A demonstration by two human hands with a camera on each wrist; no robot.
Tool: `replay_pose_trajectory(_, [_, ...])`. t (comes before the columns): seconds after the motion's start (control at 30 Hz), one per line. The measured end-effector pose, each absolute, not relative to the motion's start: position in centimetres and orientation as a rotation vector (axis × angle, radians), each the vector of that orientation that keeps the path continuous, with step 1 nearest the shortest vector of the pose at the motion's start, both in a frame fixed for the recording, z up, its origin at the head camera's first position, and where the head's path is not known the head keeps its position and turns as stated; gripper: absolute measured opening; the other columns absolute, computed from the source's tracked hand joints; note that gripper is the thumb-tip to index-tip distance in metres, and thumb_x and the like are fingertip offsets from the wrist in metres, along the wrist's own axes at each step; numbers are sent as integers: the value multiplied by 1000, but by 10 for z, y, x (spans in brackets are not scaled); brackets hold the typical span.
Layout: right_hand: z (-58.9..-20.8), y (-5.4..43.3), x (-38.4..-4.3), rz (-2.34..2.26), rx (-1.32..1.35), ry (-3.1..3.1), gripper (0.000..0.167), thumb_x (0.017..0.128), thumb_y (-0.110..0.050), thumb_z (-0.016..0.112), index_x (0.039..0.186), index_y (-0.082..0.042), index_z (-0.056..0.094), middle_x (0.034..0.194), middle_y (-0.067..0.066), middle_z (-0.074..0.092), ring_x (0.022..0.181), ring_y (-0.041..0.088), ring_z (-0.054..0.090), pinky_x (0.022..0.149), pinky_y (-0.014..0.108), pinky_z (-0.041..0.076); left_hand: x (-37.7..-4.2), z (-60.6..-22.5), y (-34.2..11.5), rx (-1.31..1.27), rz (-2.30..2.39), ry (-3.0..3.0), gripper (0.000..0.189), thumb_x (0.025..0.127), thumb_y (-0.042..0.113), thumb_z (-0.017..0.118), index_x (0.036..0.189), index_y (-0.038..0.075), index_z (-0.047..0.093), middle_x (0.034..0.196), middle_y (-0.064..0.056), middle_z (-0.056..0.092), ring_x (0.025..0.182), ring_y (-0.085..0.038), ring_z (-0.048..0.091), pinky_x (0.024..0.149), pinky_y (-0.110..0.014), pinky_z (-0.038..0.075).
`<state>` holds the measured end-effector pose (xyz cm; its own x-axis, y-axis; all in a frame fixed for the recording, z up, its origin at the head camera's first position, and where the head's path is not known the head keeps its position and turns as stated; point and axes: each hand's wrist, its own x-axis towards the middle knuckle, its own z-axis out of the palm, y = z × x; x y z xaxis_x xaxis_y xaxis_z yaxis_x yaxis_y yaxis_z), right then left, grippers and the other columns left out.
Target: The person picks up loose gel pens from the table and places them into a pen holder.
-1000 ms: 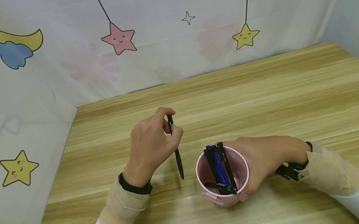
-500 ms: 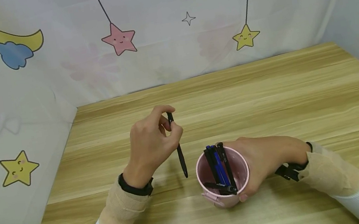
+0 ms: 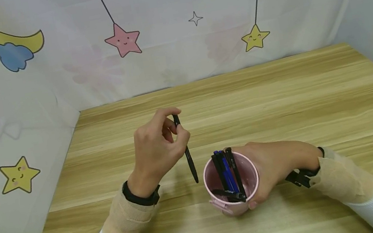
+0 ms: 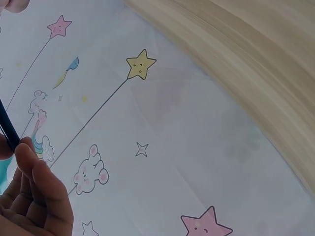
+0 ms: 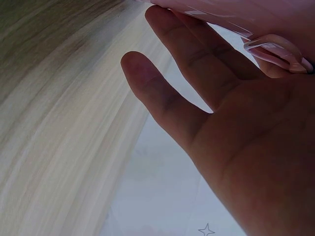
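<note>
One black pen pinched in the left hand, tip just left of the pink cup, which the right hand grips. I'd lift the tip over the rim, then drop it straight.

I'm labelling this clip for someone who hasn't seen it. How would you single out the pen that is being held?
On the wooden table stands a pink cup of pens, held by the right hand. Just left of it, the left hand pinches a black pen, the only one outside the cup, tip pointing down.
</note>
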<state>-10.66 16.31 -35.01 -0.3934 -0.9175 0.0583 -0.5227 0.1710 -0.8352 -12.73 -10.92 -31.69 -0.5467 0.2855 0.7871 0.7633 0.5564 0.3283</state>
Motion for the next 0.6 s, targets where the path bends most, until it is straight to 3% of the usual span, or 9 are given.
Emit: replay_pose_trajectory(0.6, [-352,161,-105,-1131,-1352,1976,86,66,-28,94,139,-20,49,122,-9,66,111,14,65,97,36,51,-119,-309,-109,-868,-972,-1967,28,82,6,60,108,-1,66,64,-1,59,49,-8,45,46,-27,41])
